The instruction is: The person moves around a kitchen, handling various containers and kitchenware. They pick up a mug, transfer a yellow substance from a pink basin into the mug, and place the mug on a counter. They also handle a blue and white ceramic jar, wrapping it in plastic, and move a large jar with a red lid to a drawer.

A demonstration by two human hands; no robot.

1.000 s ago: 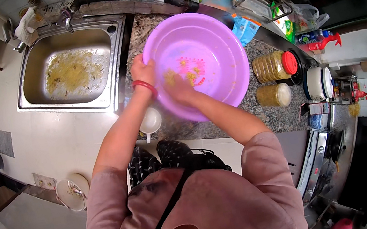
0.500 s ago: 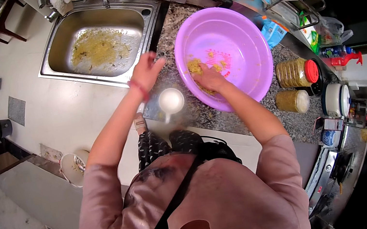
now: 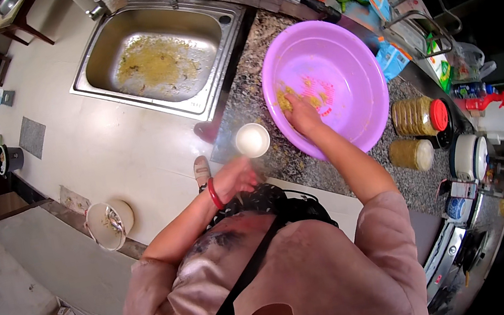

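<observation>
The right hand (image 3: 303, 113) was held inside the round purple plastic basin (image 3: 352, 92), the left hand (image 3: 235, 178) near the round white cup (image 3: 253, 140); neither grip could be discerned.

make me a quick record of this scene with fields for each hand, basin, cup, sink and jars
left hand: blurred, just below the white cup in view; grip unclear
right hand: inside the purple basin, at yellow bits
basin: on the speckled counter
cup: left of the basin, opening up
sink: metal, yellowish residue inside
jars: red-lidded jar, pale-lidded jar, right of the basin
</observation>
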